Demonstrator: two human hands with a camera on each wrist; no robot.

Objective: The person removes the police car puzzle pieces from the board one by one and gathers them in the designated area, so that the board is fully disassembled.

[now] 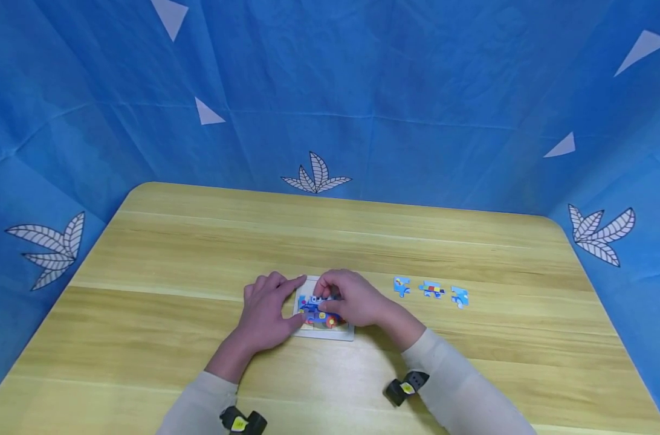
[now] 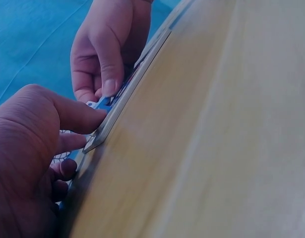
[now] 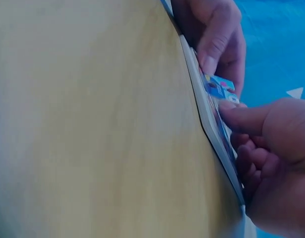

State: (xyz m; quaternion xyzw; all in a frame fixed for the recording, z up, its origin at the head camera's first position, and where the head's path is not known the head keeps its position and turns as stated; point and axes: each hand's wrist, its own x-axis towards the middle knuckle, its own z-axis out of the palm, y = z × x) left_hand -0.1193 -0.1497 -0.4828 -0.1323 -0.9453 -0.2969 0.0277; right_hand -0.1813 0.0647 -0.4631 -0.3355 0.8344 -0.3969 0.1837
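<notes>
A jigsaw board (image 1: 324, 338) with a pale frame lies at the middle of the table, partly filled with a picture of a blue vehicle with red-and-yellow wheels. My left hand (image 1: 266, 313) spans its left side, index finger towards the top corner, thumb pressing near the picture's left edge. Over the board, my right hand (image 1: 357, 297) pinches a blue jigsaw piece (image 3: 220, 85) with thumb and fingers. That piece stands tilted above the board in the right wrist view, close to the left thumb (image 3: 210, 65). The right hand hides the picture's upper right part.
Three loose jigsaw pieces lie to the right of the board: a left one (image 1: 401, 286), a middle one (image 1: 432, 289) and a right one (image 1: 460, 296). The wooden table (image 1: 199, 229) ends at a blue patterned cloth (image 1: 330, 72) behind it.
</notes>
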